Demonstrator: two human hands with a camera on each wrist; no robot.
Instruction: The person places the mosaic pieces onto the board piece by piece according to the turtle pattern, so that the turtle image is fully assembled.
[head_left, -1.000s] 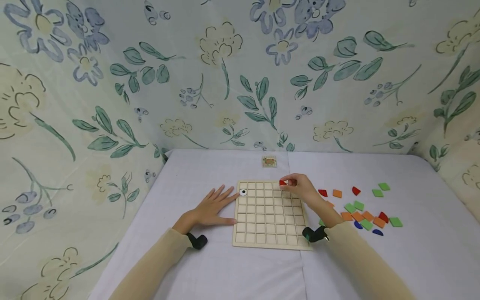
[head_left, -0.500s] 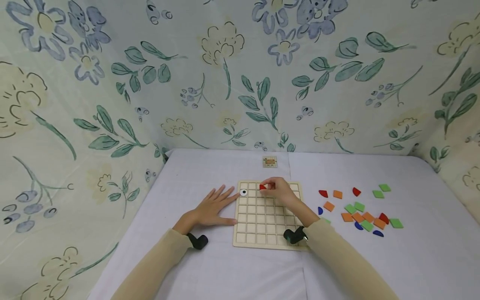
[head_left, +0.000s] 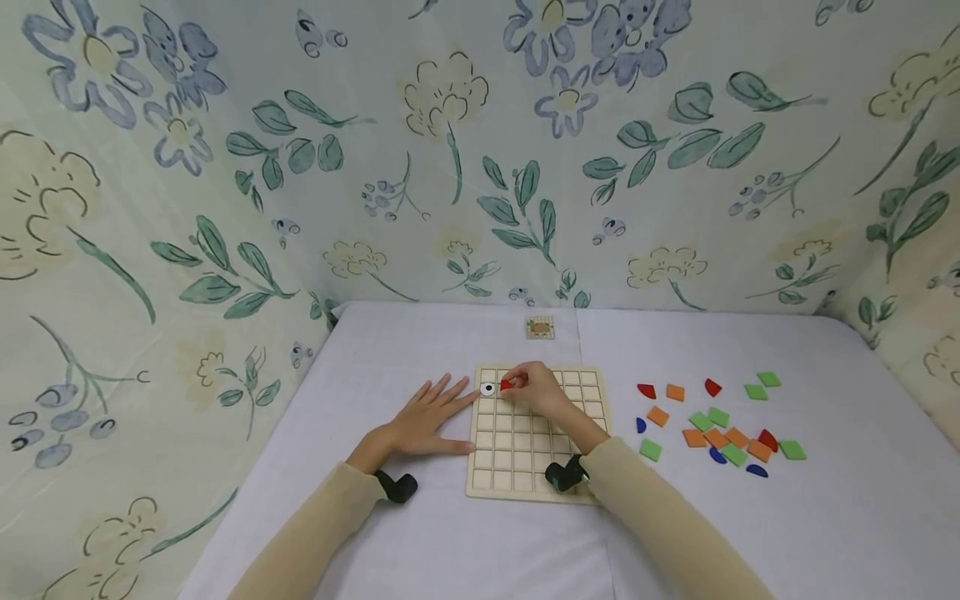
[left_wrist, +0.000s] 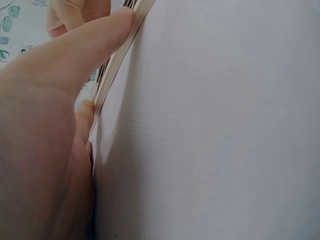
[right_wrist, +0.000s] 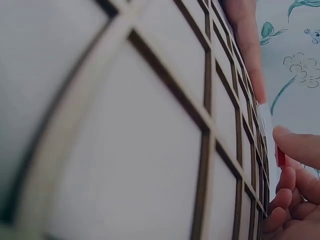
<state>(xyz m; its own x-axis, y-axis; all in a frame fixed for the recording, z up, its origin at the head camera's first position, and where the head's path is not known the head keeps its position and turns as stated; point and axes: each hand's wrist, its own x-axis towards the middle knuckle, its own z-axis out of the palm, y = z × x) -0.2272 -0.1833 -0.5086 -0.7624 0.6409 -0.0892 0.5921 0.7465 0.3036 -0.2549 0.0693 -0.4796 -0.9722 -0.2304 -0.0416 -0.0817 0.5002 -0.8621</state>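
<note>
A wooden grid board (head_left: pixel 523 437) lies on the white table. My left hand (head_left: pixel 427 421) is spread flat on the cloth, with its thumb and a fingertip at the board's left edge; the left wrist view shows the thumb (left_wrist: pixel 95 42) against that edge. Between thumb and fingers my right hand (head_left: pixel 538 390) pinches a red quarter-circle tile (head_left: pixel 506 385) over the second row of cells. The same red tile (right_wrist: pixel 281 156) shows edge-on in the right wrist view. Just left of it, a white round tile with a black dot (head_left: pixel 487 388) sits in the first column.
Loose tiles lie right of the board: red quarter-circles (head_left: pixel 712 387), orange squares (head_left: pixel 675 392), green diamond-like pieces (head_left: pixel 651 450) and blue half-circles (head_left: pixel 757 471). Behind the board is a small patterned card (head_left: pixel 539 327). A floral cloth (head_left: pixel 450 192) hangs at the back.
My right hand has carried the red tile leftward across the board, from the upper right to beside the white round tile. The left hand has stayed in place.
</note>
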